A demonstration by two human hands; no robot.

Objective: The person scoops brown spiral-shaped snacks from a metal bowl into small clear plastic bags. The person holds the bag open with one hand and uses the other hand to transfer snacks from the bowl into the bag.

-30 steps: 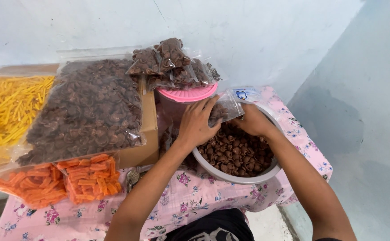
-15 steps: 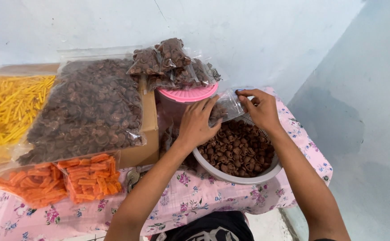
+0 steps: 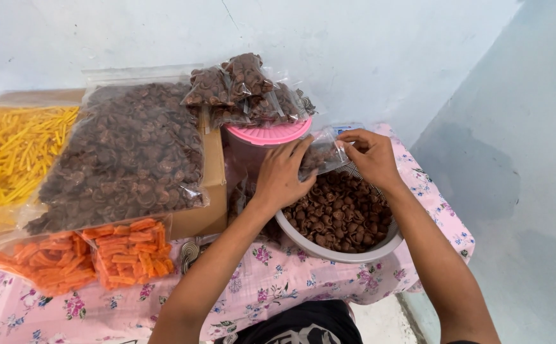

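The small bag [image 3: 324,155] between my hands is thin clear plastic, glossy and crinkled. The bowl [image 3: 329,250] at centre right looks like smooth matt plastic, its brown snacks [image 3: 338,213] faintly shiny. Cloth on the bench [image 3: 271,290] is soft, matt, floral cotton (rather wrinkled). The box [image 3: 211,191] left of centre is dull brown cardboard.

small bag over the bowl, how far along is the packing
Done: several filled small packets lie stacked on the pink lid. In hand: the left hand and right hand hold a clear small bag, partly filled with brown snacks, above the bowl. Left: the bowl is still full of loose brown pieces, so much remains.
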